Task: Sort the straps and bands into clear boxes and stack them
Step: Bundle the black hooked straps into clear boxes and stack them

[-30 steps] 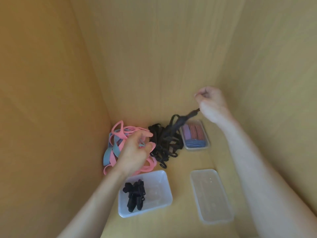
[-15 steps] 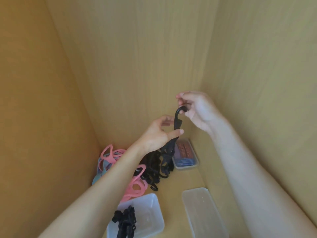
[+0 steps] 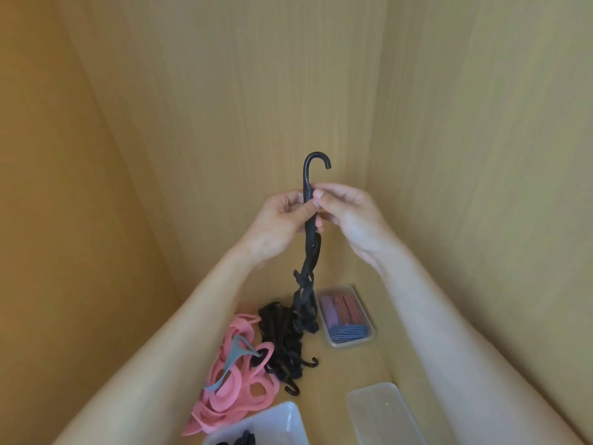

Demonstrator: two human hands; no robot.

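- Hands raised together in front of the wooden back panel (image 3: 256,91); left hand (image 3: 279,226) and right hand (image 3: 349,216) meet at one black hooked strap (image 3: 308,220).
- Left hand: thumb and fingers closed on the strap just below its hook (image 3: 316,162). Right hand: thumb and forefinger pinched on the same spot from the other side; remaining fingers curled.
- Hook stands upright above the fingertips, open end turned right.
- Strap hangs down from the grip into a black strap pile (image 3: 285,342) on the shelf floor.
- Pink bands (image 3: 237,390) heaped just left of the black pile, one grey band (image 3: 232,358) on top.
- Clear box (image 3: 369,335) behind, right of pile, holds red and blue bands.
- Near edge: clear box (image 3: 282,419) with black pieces, partly out of view; lid or box (image 3: 385,415) beside it, cannot tell which.
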